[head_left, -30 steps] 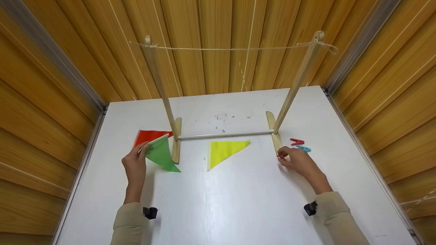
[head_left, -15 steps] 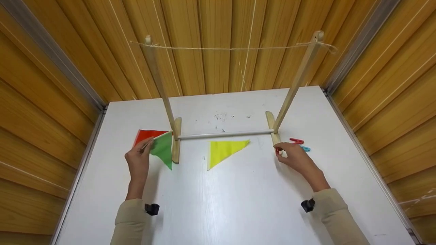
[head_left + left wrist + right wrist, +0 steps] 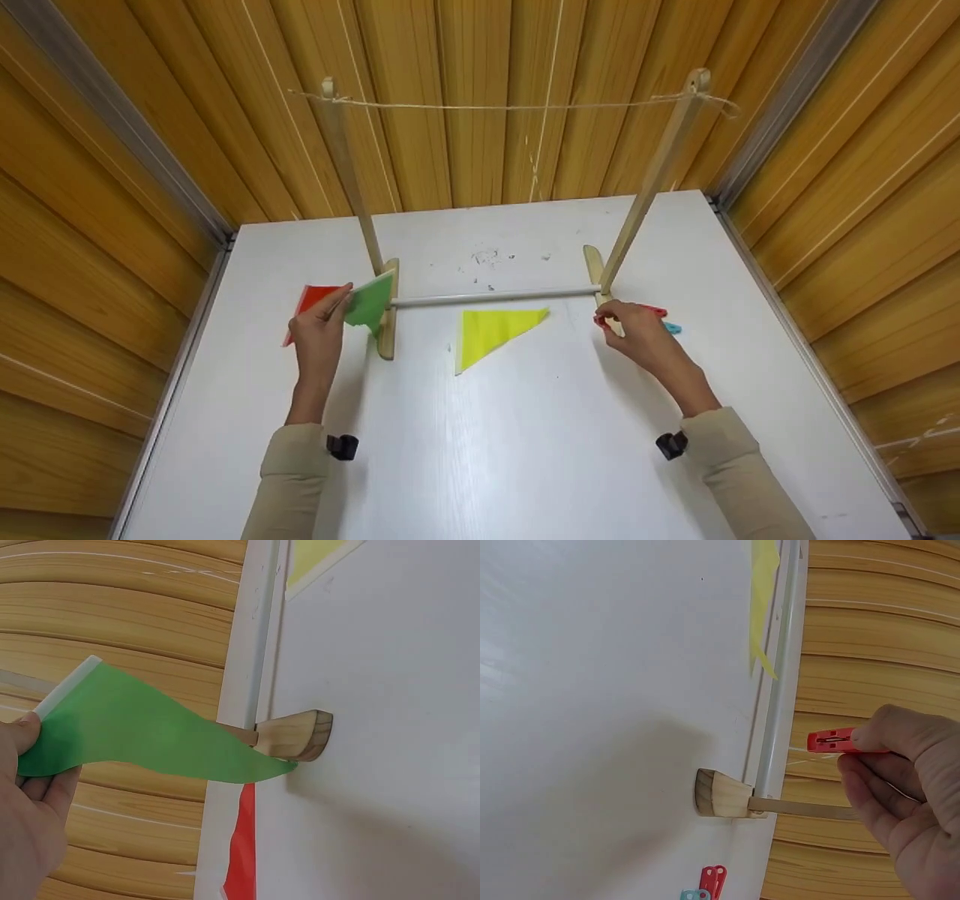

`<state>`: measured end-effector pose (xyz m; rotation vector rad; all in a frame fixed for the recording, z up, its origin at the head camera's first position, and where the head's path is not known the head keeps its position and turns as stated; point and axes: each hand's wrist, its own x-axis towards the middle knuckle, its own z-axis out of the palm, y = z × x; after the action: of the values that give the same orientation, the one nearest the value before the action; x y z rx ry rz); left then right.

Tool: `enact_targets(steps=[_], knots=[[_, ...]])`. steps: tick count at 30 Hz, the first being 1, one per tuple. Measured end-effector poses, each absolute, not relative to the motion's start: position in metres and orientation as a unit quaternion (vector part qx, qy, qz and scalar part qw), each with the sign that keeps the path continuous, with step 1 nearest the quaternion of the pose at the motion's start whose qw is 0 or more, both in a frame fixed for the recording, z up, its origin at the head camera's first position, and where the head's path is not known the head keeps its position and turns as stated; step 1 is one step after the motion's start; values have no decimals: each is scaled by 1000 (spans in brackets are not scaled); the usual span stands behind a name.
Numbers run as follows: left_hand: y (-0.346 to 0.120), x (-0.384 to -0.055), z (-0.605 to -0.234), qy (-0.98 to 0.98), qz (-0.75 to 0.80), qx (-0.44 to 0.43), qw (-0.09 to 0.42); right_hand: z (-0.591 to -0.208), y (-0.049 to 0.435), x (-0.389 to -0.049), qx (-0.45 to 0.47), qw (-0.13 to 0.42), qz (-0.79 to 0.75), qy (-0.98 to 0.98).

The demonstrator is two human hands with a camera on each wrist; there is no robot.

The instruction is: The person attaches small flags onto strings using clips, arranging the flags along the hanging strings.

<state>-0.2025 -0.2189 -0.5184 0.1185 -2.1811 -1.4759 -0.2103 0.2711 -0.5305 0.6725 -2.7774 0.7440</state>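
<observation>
My left hand (image 3: pixel 319 337) pinches a green triangular flag (image 3: pixel 150 724) by its white-edged side; the flag's tip hangs down in front of the stand's left foot (image 3: pixel 292 736). Between thumb and fingers of my right hand (image 3: pixel 641 334) is a red clothespin (image 3: pixel 832 740), held above the stand's right foot (image 3: pixel 731 795). A red flag (image 3: pixel 311 298) lies at the left, partly hidden behind my left hand. On the table in front of the white crossbar (image 3: pixel 495 298) lies a yellow flag (image 3: pixel 495 334).
Two wooden posts rise from the feet, the left post (image 3: pixel 352 180) and right post (image 3: pixel 652 180), with a thin string (image 3: pixel 487 108) tied between their tops. Another red clothespin (image 3: pixel 656 310) and a blue clothespin (image 3: pixel 673 328) lie right of the stand. Wood-patterned walls (image 3: pixel 90 262) surround the white table (image 3: pixel 525 450).
My left hand has moved forward and right, carrying the green flag up to the left post. My right hand has lifted the red clothespin and shifted slightly forward and left.
</observation>
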Motion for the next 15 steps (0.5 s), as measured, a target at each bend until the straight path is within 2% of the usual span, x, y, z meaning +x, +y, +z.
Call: enact_targets(steps=[15], knots=[[-205,-207,-510,-787,-561,8,255,-502,246,-207,212,77,260,-939]])
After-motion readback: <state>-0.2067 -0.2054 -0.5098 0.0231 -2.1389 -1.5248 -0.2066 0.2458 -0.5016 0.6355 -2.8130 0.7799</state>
